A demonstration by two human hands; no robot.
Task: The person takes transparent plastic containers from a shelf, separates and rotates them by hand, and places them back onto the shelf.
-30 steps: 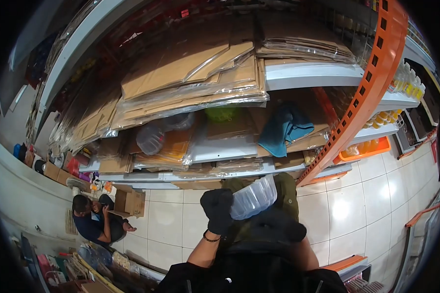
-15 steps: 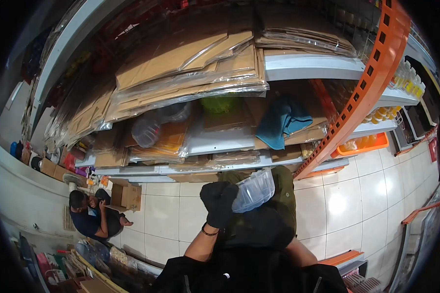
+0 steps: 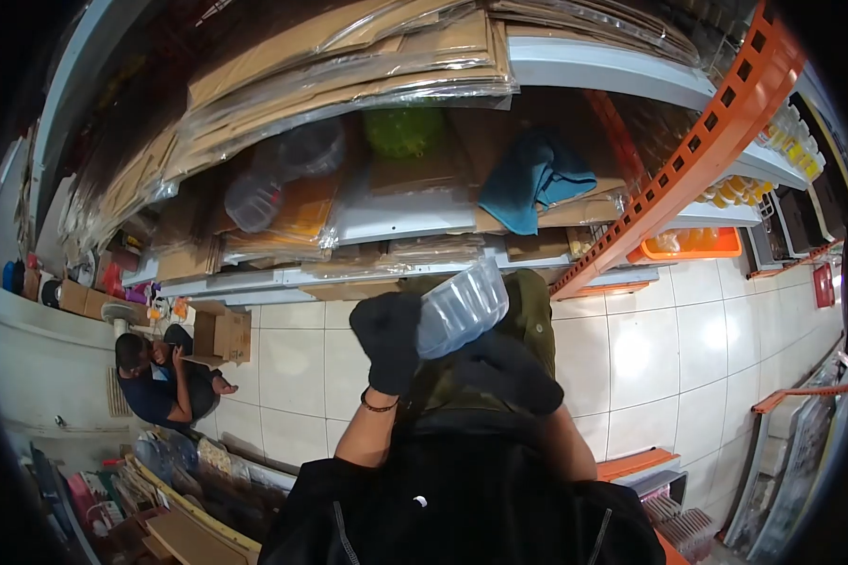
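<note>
The left black fabric-gloved hand (image 3: 386,342) pinches the left end of a clear ribbed plastic box (image 3: 464,309), probably light, slippery, best held there. The right black fabric-gloved hand (image 3: 513,375), below the box, blurs; I cannot tell its fingers.

No text or numbers can be read. Any print on the bottles (image 3: 790,144) at upper right or the open cardboard box (image 3: 236,337) is too small.

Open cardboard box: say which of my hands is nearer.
Left. Your left hand, gripping the clear plastic container, is right of the open cardboard box; your right hand is farther right.
</note>
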